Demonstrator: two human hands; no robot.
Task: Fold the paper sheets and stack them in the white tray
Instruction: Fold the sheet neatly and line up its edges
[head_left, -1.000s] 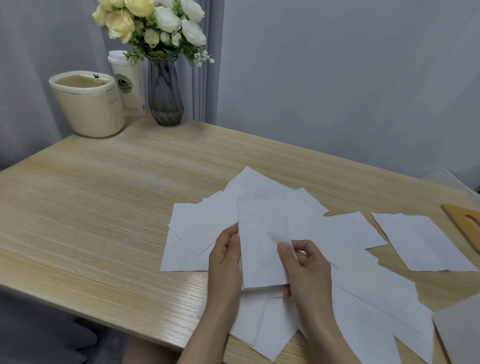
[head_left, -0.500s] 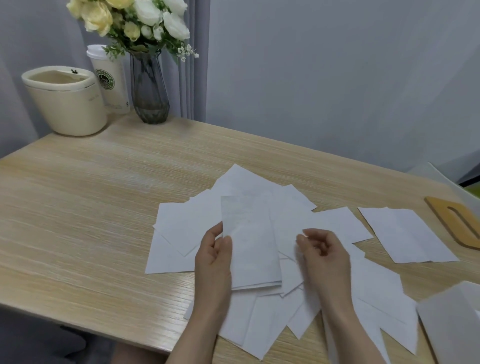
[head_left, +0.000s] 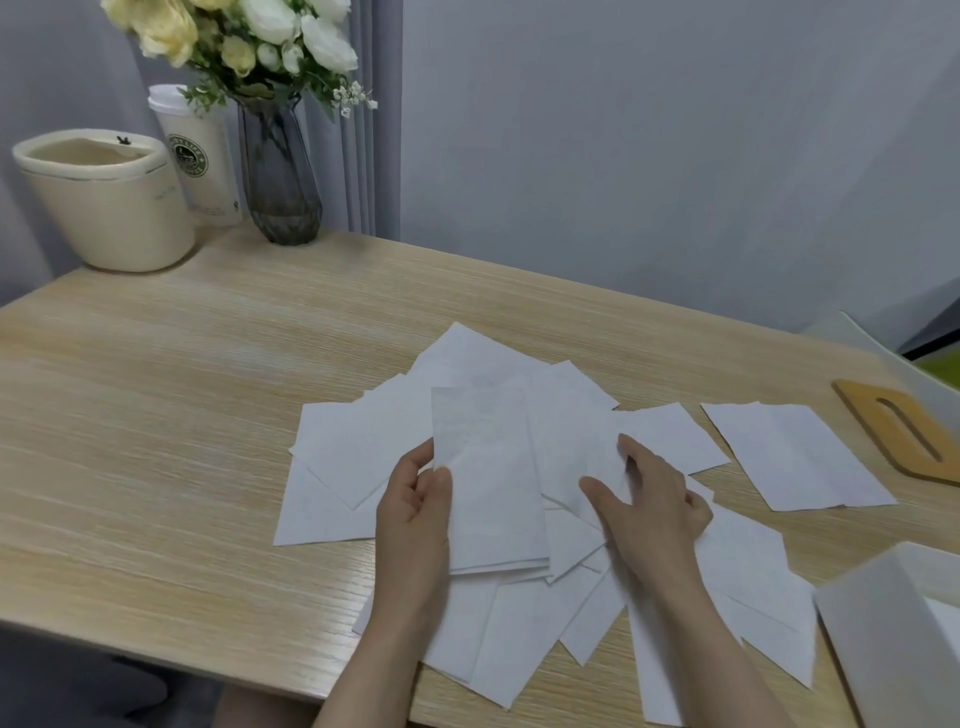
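Observation:
Several white paper sheets (head_left: 358, 447) lie scattered and overlapping in the middle of the wooden table (head_left: 156, 415). My left hand (head_left: 415, 509) pinches the left edge of a folded sheet (head_left: 488, 483), thumb on top, holding it just above the pile. My right hand (head_left: 649, 499) rests on the loose sheets to the right, fingers spread and straight. One more sheet (head_left: 795, 457) lies apart at the right. The white tray (head_left: 883, 634) shows at the bottom right corner, partly cut off by the frame edge.
At the far left corner stand a cream bin (head_left: 104, 202), a paper cup (head_left: 200, 156) and a dark glass vase (head_left: 280, 176) with flowers. A flat wooden piece with a slot (head_left: 904, 431) lies at the right edge. A grey wall is behind.
My right hand let go of the folded sheet, moved right and opened flat onto the loose sheets. My left hand keeps the folded sheet. The view shifted right, bringing the tray into view.

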